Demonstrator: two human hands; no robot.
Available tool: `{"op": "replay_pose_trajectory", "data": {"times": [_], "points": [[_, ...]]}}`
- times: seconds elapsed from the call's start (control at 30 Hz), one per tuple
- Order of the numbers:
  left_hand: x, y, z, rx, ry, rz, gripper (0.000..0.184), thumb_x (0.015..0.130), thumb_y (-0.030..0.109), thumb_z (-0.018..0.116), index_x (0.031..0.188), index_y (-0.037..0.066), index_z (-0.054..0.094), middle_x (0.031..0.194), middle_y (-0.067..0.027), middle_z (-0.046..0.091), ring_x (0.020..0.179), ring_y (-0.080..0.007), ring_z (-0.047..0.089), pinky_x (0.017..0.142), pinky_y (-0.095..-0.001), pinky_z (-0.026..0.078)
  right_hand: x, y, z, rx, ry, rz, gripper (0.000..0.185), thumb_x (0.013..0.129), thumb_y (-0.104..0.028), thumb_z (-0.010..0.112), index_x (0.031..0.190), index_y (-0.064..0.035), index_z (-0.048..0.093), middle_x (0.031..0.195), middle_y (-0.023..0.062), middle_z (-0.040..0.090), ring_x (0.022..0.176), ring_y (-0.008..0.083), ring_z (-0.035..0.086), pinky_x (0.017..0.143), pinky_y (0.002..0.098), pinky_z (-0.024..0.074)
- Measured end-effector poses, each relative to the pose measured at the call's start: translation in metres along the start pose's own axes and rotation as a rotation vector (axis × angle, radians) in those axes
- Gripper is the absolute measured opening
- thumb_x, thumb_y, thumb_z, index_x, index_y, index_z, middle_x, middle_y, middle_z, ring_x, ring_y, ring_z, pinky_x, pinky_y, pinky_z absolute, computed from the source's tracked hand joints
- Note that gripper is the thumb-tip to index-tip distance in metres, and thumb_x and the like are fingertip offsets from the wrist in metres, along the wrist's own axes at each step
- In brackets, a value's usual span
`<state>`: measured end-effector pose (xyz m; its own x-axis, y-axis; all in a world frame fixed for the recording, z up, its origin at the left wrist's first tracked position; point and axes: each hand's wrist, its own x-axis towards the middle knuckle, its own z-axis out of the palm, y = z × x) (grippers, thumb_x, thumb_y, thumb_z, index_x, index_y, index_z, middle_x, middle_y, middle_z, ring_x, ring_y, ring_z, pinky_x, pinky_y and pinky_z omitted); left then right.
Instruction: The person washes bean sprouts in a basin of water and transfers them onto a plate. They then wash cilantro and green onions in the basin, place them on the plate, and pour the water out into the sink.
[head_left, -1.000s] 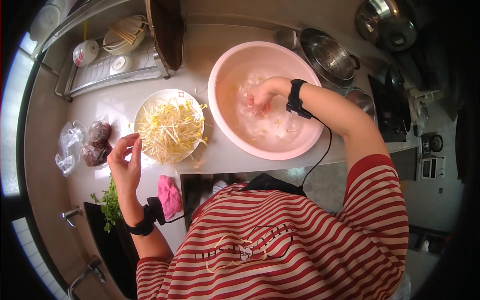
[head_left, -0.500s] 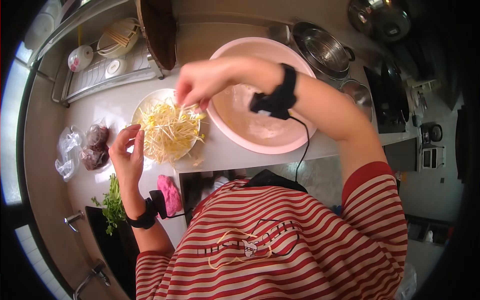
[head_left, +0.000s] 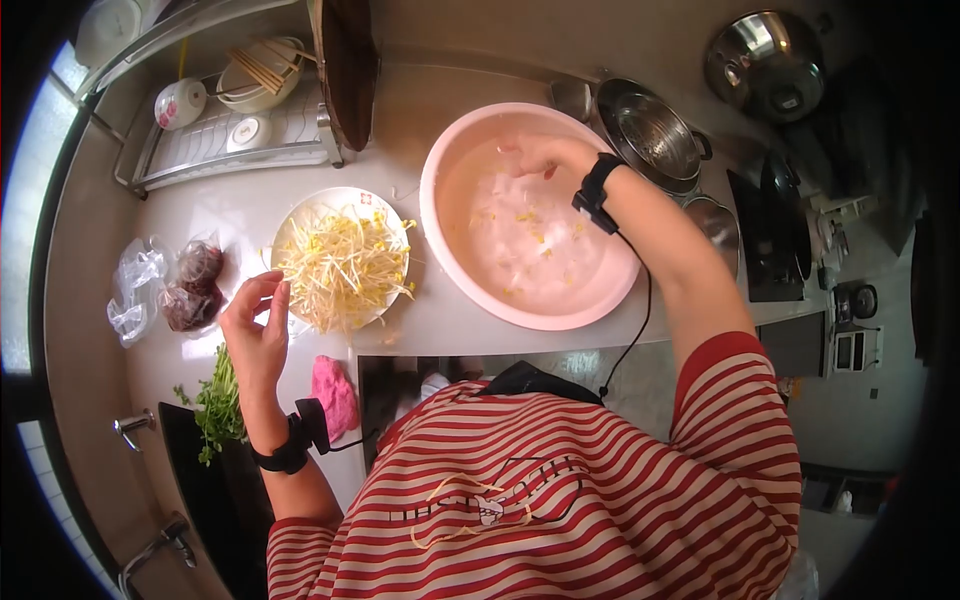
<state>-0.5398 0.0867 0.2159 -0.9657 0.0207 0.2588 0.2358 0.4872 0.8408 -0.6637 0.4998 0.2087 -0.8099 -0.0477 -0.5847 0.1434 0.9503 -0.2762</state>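
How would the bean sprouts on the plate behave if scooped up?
The bean sprouts look thin, so they would probably be light and bend easily. They lie loosely tangled, so would likely lift as clumps; some overhang the plate, so strays might drop.

We see pale, yellow-headed bean sprouts (head_left: 345, 265) heaped on a white plate (head_left: 340, 196), just beside a round pink basin (head_left: 540, 318).

Has right hand (head_left: 560, 155) away from sprouts (head_left: 345, 265) on plate (head_left: 338, 194), unlike 0.5 s ago | dips it in basin (head_left: 445, 215) again, now nearer the far wall than 1.0 s ago | leaves plate's right edge in view, no longer behind hand | shows basin's middle with yellow bits (head_left: 540, 238), clear of wrist band (head_left: 597, 185)
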Motion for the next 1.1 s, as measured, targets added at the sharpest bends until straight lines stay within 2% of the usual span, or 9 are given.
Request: {"op": "replay_pose_trajectory", "data": {"times": [0.13,0.2,0.23,0.5,0.6,0.7,0.8,1.0,1.1], "points": [[0.001,0.001,0.001,0.021,-0.015,-0.020,0.012,0.081,0.006,0.061,0.076,-0.005,0.060,0.087,-0.0129,0.064,0.072,-0.0135,0.060,0.063,-0.0244,0.049,-0.003,-0.010,0.019,-0.070,0.026,-0.060,0.045,0.073,-0.012,0.054,0.118,-0.0069,0.049,0.094,0.0114,0.061,0.075,0.0294,0.060,0.059,0.0347,0.0514],[0.000,-0.002,0.001,0.012,-0.021,-0.021,0.012,0.081,0.007,0.061,0.077,-0.005,0.060,0.088,-0.0125,0.064,0.073,-0.0133,0.060,0.063,-0.0245,0.049,-0.009,-0.016,0.029,0.313,-0.113,0.275,0.042,0.081,-0.016,0.048,0.122,-0.0060,0.043,0.107,0.0099,0.054,0.089,0.0238,0.056,0.064,0.0380,0.0493],[-0.001,-0.003,0.001,0.015,-0.031,-0.026,0.012,0.081,0.007,0.061,0.077,-0.005,0.060,0.088,-0.0125,0.064,0.073,-0.0133,0.060,0.063,-0.0245,0.049,0.050,0.031,0.039,-0.070,-0.239,-0.118,0.033,0.075,-0.014,0.050,0.107,-0.0076,0.053,0.091,0.0102,0.061,0.076,0.0279,0.060,0.063,0.0381,0.0495],[0.001,-0.007,0.007,-0.001,-0.054,-0.043,0.014,0.081,0.007,0.061,0.077,-0.006,0.060,0.087,-0.0125,0.064,0.073,-0.0123,0.059,0.063,-0.0242,0.049,-0.023,0.003,0.063,0.045,-0.600,0.093,0.039,0.081,-0.034,0.052,0.111,-0.0081,0.049,0.088,0.0109,0.057,0.075,0.0235,0.059,0.062,0.0357,0.0503],[0.003,-0.003,0.013,-0.007,-0.068,-0.014,0.014,0.081,0.008,0.062,0.076,-0.006,0.059,0.087,-0.0127,0.064,0.071,-0.0124,0.059,0.063,-0.0240,0.049,-0.010,0.014,0.109,0.176,-0.557,-0.219,0.031,0.083,-0.031,0.047,0.102,-0.0068,0.050,0.081,0.0067,0.055,0.067,0.0184,0.057,0.057,0.0324,0.0499],[0.006,0.000,0.017,0.011,-0.096,-0.019,0.014,0.081,0.008,0.062,0.076,-0.006,0.059,0.087,-0.0129,0.064,0.070,-0.0125,0.059,0.063,-0.0238,0.049,-0.030,-0.026,0.109,0.215,-0.653,-0.055,0.031,0.081,-0.025,0.051,0.103,-0.0036,0.052,0.078,0.0064,0.057,0.066,0.0161,0.057,0.056,0.0295,0.0486],[0.008,0.004,0.018,0.020,-0.090,0.003,0.014,0.081,0.007,0.062,0.076,-0.006,0.059,0.087,-0.0129,0.064,0.070,-0.0125,0.059,0.062,-0.0239,0.049,-0.036,-0.036,0.109,0.264,-0.675,-0.173,0.027,0.076,-0.016,0.056,0.099,-0.0005,0.056,0.073,0.0064,0.059,0.062,0.0142,0.057,0.055,0.0280,0.0477],[0.004,0.003,0.016,0.024,-0.068,0.005,0.013,0.081,0.007,0.061,0.076,-0.006,0.060,0.087,-0.0128,0.064,0.072,-0.0129,0.059,0.063,-0.0240,0.049,-0.026,-0.025,0.064,0.294,-0.500,-0.259,0.015,0.070,-0.007,0.059,0.084,-0.0013,0.062,0.067,0.0064,0.060,0.058,0.0130,0.058,0.053,0.0264,0.0468],[0.001,-0.004,0.014,-0.013,-0.070,-0.011,0.013,0.081,0.006,0.060,0.076,-0.006,0.060,0.088,-0.0127,0.064,0.073,-0.0129,0.059,0.063,-0.0238,0.049,0.005,0.001,0.028,-0.031,0.015,-0.282,0.020,0.068,-0.002,0.056,0.086,-0.0034,0.063,0.068,0.0072,0.061,0.063,0.0175,0.059,0.055,0.0294,0.0462]]}}
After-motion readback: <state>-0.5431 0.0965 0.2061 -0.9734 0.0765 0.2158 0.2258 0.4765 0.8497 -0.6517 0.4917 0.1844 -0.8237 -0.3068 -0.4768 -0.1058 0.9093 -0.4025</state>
